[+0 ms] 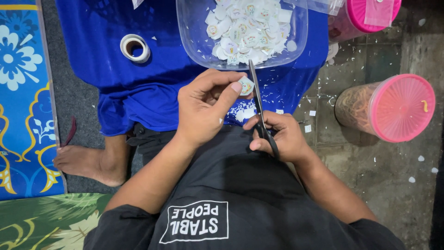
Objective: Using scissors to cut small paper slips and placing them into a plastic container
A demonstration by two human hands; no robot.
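Our left hand [203, 109] pinches a small paper sticker [246, 86] at twelve o'clock from our right hand [277, 136], fingers closed through scissors [257, 99]; we'd best turn the paper, not the blades.

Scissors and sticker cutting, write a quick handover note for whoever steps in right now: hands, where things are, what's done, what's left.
Left hand: pinches a small round-cut paper sticker between thumb and forefinger.
Right hand: holds the black-handled metal scissors, blades pointing up at the sticker's edge.
Clear plastic tub ahead on the blue cloth holds a heap of cut white stickers.
Roll of white tape lies on the cloth to the left; a pink-lidded clear jar lies on its side on the floor to the right.
Done: many stickers trimmed; paper scraps are scattered about.
Left: the trim of the sticker in hand; no uncut stock is in view.
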